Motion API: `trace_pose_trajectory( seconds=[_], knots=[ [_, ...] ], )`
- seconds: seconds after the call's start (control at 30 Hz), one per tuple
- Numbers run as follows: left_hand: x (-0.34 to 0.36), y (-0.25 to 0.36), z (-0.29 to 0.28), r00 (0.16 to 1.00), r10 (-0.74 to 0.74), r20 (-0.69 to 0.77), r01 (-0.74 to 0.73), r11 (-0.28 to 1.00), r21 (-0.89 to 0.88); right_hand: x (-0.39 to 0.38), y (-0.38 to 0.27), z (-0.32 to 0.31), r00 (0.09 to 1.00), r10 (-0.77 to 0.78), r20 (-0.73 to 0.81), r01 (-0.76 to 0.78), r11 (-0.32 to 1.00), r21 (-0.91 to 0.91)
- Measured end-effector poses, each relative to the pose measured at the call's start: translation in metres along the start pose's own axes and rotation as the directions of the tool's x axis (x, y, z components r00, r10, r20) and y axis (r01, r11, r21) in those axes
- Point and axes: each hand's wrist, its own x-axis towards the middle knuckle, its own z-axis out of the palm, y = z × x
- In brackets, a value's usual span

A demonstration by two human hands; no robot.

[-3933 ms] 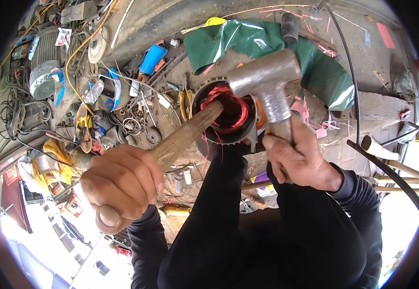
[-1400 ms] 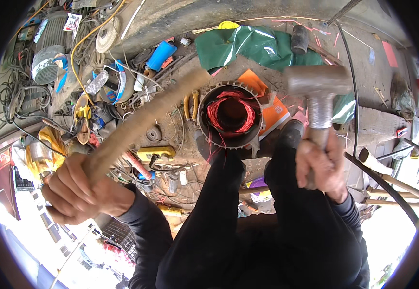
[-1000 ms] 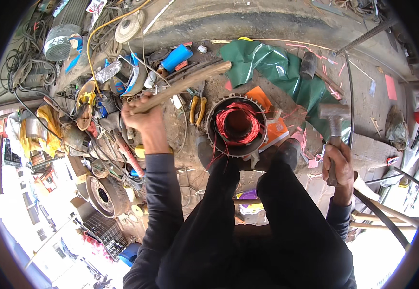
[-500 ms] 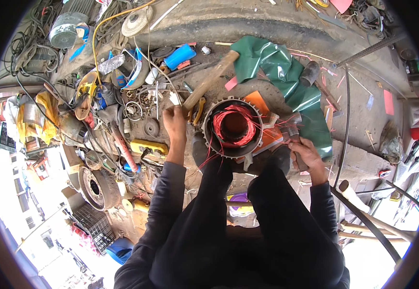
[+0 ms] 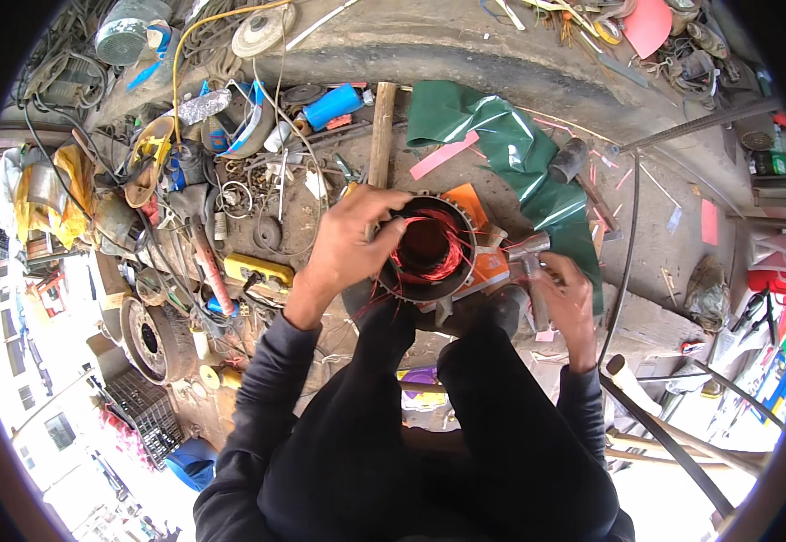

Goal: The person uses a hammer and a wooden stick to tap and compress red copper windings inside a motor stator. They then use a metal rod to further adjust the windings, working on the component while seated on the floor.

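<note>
A motor stator point(image 5: 471, 237), a toothed metal ring with red wire windings point(image 5: 454, 257) inside, sits by my knees. My left hand point(image 5: 349, 239) is at its upper left rim, thumb and fingers apart, with nothing visible between them. To the right of the stator my right hand point(image 5: 566, 294), somewhat blurred, is closed round what looks like a hammer point(image 5: 530, 244), its metal head toward the stator. Loose red wire ends hang from the ring at the lower left. An orange sheet point(image 5: 492, 268) lies partly under the stator.
A wooden stick point(image 5: 382, 135) and a crumpled green sheet point(image 5: 519, 149) lie beyond the stator. At left are a yellow block-shaped tool point(image 5: 257, 270), a blue cylinder point(image 5: 332, 107), cables and metal parts. A dark mallet-like head point(image 5: 569, 160) rests on the green sheet.
My left hand has moved right, from beside the wooden stick to the stator's rim, and its fingers have spread. My right hand has shifted slightly beside the stator. The whole view has moved too.
</note>
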Motion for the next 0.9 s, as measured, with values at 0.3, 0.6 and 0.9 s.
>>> trace_pose_trajectory(
  seconds=[0.3,0.6,0.9],
  knots=[
    [0.040,0.017,0.046,0.783,0.433,0.447,-0.553,0.814,0.179,0.009,-0.088,0.026,0.984,-0.011,0.175,-0.005,0.996,0.093],
    [0.080,0.005,0.069,0.977,0.123,0.176,-0.095,0.983,-0.159,0.056,-0.120,0.049,0.983,0.005,0.183,-0.101,0.850,0.517],
    [0.106,-0.010,0.053,0.873,-0.314,0.375,0.488,0.604,-0.631,0.122,-0.136,0.047,0.937,-0.024,0.347,-0.123,0.910,0.397]
  ],
)
